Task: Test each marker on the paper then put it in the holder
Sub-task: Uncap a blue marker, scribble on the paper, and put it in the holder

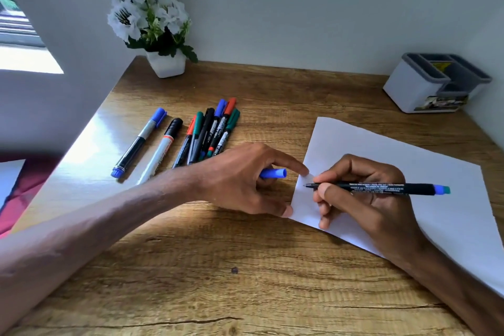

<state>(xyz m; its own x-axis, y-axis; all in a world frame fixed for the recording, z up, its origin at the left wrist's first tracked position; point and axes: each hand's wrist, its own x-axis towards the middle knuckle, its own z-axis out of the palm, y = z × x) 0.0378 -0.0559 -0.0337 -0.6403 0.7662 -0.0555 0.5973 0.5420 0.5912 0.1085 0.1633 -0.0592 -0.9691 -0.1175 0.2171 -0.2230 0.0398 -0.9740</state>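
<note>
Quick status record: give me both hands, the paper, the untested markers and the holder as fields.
right hand: holds uncapped blue marker, tip at paper's left edge
left hand: holds blue cap, index finger pins paper
paper: white, no marks visible
remaining markers: nine, capped, left of paper
holder: far right, no markers visible inside
flower pot: far left

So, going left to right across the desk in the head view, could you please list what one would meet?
Blue-capped marker → black-capped marker → bundle of thin markers → left hand → right hand → holder.
</note>
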